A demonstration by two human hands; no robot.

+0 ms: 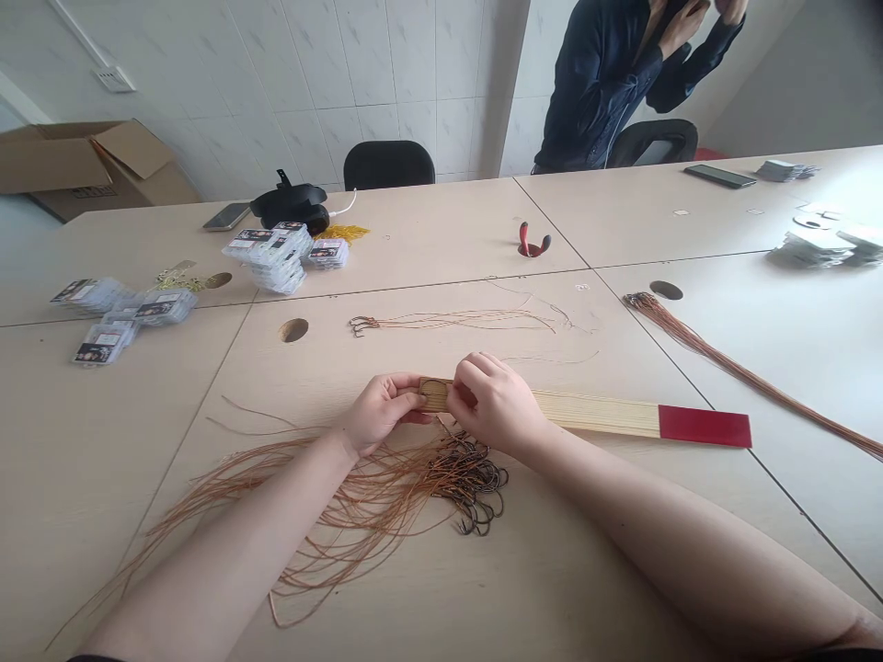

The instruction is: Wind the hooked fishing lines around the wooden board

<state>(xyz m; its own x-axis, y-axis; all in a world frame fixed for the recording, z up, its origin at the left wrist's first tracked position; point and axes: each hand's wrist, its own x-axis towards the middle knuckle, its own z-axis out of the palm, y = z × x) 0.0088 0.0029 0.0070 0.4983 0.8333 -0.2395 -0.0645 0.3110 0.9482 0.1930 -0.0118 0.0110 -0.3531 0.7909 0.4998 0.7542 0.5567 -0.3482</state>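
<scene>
- Left hand (381, 414): fingers are pinching the near end of a flat wooden slat (593, 414) from the left.
- Right hand (493, 405): fingers are gripping the same end from the right; the red-tipped length is extending rightward over the table (83, 478).
- Snelled fishhooks (469, 478) are lying heaped just below both hands, their brown lines (359, 496) trailing leftward beneath the left forearm (227, 552).

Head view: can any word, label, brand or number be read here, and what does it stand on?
Nothing is legible: the printed labels on the clear packets and the clear packets further left are too small and blurred to read.
</scene>
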